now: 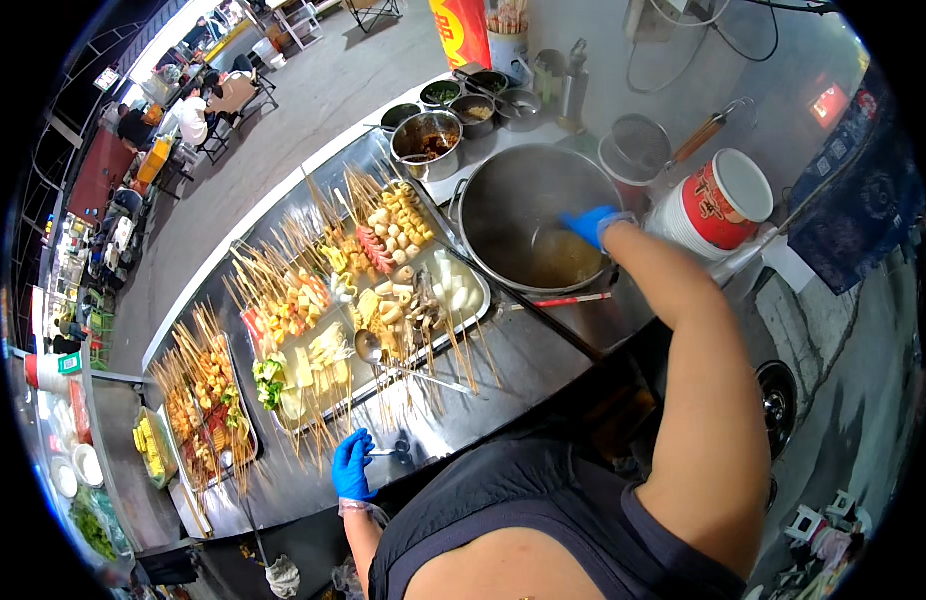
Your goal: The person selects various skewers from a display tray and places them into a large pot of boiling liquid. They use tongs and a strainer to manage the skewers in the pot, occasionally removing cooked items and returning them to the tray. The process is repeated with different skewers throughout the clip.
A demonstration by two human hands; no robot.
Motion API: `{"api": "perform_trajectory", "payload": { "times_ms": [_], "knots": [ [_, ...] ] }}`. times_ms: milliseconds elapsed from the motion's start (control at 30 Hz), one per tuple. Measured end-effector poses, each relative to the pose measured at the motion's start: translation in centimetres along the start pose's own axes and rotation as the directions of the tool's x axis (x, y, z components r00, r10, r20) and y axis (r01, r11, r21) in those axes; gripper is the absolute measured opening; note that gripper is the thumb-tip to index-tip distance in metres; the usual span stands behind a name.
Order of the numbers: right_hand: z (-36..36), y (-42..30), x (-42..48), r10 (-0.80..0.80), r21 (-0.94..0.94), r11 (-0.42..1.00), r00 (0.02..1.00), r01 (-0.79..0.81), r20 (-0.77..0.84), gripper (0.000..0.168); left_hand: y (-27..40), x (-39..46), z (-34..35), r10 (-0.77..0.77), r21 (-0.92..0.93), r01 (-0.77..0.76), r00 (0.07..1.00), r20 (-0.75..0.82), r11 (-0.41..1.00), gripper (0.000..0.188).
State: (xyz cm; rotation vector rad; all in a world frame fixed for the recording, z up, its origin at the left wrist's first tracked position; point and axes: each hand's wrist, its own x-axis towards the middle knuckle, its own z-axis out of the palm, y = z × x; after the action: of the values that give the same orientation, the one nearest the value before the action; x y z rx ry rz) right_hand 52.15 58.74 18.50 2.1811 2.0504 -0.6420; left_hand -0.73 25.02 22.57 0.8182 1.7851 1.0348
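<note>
My right hand (587, 226), in a blue glove, reaches over a large steaming metal pot (474, 247) of brownish broth. Steam and the glove hide whether its fingers grip anything; a pale curved edge shows in the broth beside them. Also gloved in blue, my left hand (350, 466) is at the counter's front edge with its fingers bent. Small scissors (394, 451) appear right beside its fingertips, but I cannot tell if it holds them. Ahead lies a metal tray (373, 386) of skewered foods in sections, with a metal ladle (369, 347) resting across its near rim.
A second skewer tray (256, 442) stands at the left. Beyond the pot are a sauce pot (427, 166) and several small condiment pots. Stacked paper tubs (722, 199) and a wire strainer (637, 146) sit right of the pot. Seated people (192, 116) are farther off.
</note>
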Motion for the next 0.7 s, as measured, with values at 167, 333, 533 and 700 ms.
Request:
{"api": "perform_trajectory", "payload": {
  "times_ms": [167,333,533,700],
  "knots": [
    [-3.7,-1.5,-2.1,0.017,-0.416,0.904,0.961,0.103,0.275,0.047,-0.3,-0.3,-0.3,-0.014,-0.023,0.013,0.999,-0.032,1.000,0.023],
    [-9.5,-0.8,-4.8,-0.036,-0.081,0.991,0.798,0.106,0.602,0.025,0.2,-0.3,0.4,-0.006,-0.037,0.005,1.000,-0.019,0.999,0.023],
    [-8.4,-0.1,-3.4,-0.048,0.138,0.990,0.869,-0.024,0.492,0.026,-0.3,0.0,0.0,-0.005,-0.036,0.005,1.000,-0.017,0.999,0.023],
    [-1.6,-0.4,-0.6,-0.202,-0.348,0.903,0.963,0.253,0.176,0.030,0.6,0.0,0.5,-0.001,-0.044,0.000,1.000,-0.021,0.999,0.023]
  ]
}}
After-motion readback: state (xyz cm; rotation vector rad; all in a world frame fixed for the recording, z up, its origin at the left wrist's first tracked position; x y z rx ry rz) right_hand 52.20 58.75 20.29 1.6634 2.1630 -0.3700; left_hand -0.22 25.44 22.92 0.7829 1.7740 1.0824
